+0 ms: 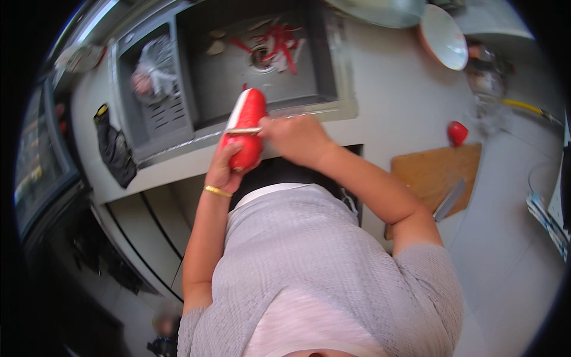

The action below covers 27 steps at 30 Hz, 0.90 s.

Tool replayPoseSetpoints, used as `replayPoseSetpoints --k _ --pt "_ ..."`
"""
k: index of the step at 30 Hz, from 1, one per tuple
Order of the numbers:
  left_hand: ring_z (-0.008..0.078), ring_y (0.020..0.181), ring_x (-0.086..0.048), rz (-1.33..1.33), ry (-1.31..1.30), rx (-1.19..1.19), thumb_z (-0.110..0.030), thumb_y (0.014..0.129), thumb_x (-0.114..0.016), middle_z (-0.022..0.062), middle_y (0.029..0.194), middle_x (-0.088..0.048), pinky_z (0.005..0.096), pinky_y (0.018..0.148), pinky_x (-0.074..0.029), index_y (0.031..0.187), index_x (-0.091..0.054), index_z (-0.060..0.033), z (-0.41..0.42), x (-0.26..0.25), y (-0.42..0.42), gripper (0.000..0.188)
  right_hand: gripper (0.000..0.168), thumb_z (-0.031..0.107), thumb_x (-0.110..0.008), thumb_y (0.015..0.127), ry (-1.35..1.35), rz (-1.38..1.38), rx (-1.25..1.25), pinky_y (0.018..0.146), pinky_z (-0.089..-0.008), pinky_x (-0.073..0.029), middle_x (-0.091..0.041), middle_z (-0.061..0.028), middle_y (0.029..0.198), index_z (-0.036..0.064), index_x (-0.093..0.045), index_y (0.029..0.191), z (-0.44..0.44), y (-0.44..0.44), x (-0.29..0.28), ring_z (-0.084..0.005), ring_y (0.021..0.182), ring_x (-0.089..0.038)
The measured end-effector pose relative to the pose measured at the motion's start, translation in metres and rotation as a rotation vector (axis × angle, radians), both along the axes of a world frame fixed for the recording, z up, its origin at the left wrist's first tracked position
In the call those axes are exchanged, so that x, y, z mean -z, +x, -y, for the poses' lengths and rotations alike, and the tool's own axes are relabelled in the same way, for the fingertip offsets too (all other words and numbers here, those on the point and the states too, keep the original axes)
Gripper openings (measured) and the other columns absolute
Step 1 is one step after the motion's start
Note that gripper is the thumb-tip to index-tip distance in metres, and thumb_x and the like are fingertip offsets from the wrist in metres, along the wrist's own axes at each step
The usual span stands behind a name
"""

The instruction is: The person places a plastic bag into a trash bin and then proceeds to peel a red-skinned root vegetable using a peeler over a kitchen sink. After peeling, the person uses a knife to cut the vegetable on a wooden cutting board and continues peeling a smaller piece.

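Observation:
My left hand (229,167) is closed round the lower end of a long red-skinned radish (252,109), held over the front edge of the sink. A white strip without skin runs down its left side. In my right hand (296,136) is a peeler (243,130), its metal part lying across the radish; the handle is hidden in my fist. Red and white peelings (281,44) lie round the drain of the metal sink (214,89), and pale pieces (216,47) lie to their left.
A clear plastic bag (156,71) sits in the side basin. On the right, a knife (449,200) rests on a wooden cutting board (432,174), with a red radish piece (457,133) behind it. A white bowl (444,38) stands at the back; a dark cloth-like item (113,147) lies left.

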State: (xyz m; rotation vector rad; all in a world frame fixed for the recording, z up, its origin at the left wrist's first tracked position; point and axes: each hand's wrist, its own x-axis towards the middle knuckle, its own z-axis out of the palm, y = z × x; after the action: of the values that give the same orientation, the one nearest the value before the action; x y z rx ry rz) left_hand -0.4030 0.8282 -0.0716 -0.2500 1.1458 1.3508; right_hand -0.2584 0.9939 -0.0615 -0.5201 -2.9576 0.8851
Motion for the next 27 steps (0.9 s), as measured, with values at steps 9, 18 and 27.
replayPoseSetpoints --k 9,18,27 --pt "0.0281 0.106 -0.064 0.017 0.006 -0.032 -0.025 0.084 -0.070 0.0127 0.127 -0.056 0.0438 0.081 -0.060 0.144 -0.035 -0.0114 0.002 -0.009 0.005 0.071 0.026 0.036 -0.047 0.100 0.150 0.308 0.167 0.069 -0.0502 -0.052 -0.070 -0.0164 0.083 0.015 -0.062 0.105 -0.084 -0.033 0.079 -0.0391 0.078 -0.067" --pt "0.0297 0.105 -0.065 0.134 0.001 -0.131 -0.027 0.084 -0.070 0.0142 0.127 -0.058 0.0404 0.081 -0.061 0.143 -0.038 -0.0108 -0.002 -0.015 0.006 0.069 0.013 0.026 -0.052 0.098 -0.115 -0.006 0.017 0.060 -0.0502 -0.051 -0.067 -0.0135 0.075 0.013 -0.055 0.097 0.005 -0.010 -0.019 -0.0379 0.070 -0.066" --pt "0.0353 0.111 -0.063 0.200 0.080 -0.111 -0.031 0.086 -0.070 0.0165 0.129 -0.058 0.0438 0.086 -0.059 0.141 -0.041 -0.0063 0.003 -0.010 0.009 0.068 0.028 0.035 -0.045 0.102 0.064 0.379 0.284 0.067 -0.0535 -0.051 -0.069 -0.0173 0.083 0.010 -0.057 0.097 -0.075 -0.019 0.064 -0.0417 0.079 -0.067"
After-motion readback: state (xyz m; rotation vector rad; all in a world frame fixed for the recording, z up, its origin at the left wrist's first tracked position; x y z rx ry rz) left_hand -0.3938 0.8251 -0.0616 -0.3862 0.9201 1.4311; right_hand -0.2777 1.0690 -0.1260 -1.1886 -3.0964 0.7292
